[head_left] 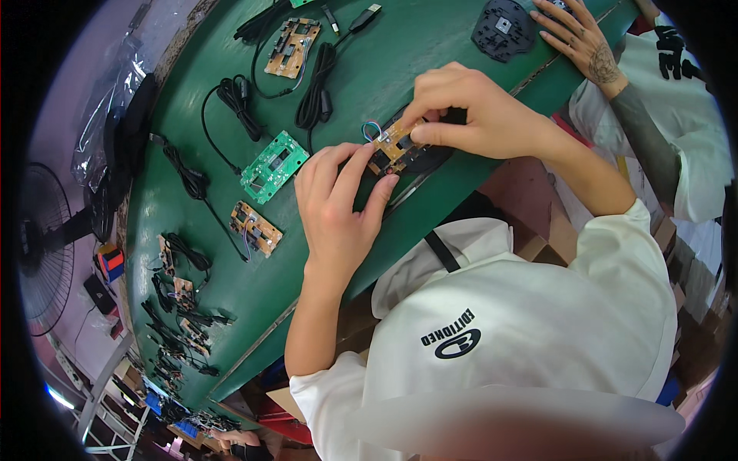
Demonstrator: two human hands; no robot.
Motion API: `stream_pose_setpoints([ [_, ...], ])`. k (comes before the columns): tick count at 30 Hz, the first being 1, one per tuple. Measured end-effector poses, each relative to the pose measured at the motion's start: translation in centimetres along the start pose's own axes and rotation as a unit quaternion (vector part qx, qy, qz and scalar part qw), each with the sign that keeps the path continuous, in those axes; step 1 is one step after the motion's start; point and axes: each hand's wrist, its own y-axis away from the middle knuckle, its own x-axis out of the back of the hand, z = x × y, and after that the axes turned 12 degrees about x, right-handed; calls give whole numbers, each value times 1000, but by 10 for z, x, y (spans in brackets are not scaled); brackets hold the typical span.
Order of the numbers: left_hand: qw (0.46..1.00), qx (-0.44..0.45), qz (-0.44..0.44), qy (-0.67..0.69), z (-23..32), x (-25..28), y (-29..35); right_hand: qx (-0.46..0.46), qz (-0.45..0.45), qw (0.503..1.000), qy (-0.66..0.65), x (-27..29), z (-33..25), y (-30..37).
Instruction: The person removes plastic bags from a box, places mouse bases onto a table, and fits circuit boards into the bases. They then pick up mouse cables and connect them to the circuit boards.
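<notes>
A tan circuit board (393, 147) with black components is between my two hands, over a dark plastic part (434, 157) that my hands and the board partly hide. My left hand (338, 203) grips the board's left end, fingertips on top and thumb at its near edge. From the right, my right hand (469, 107) pinches its far right side between thumb and fingers. A small loop of coloured wires (371, 129) rises from the board. Whether the board touches the dark part, I cannot tell. Left of my left hand lies a green circuit board (274, 167) with a cable.
More tan boards (256, 229) and coiled black cables (314, 96) lie on the green table (231, 300), with several clustered farther left. At upper right, a co-worker's hand (576, 38) is beside a black plastic shell (503, 31). A fan (42, 250) stands beyond the left edge.
</notes>
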Motion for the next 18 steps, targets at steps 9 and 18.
stream_pose_setpoints([
  [9, 1000, -10, -6, 2, 0, 2, 3, 47, 72, 995, 47, 2, -7, 27],
  [18, 1000, -15, -12, 10, 4, 4, 3, 78, 76, 988, 113, -1, -8, 25],
])
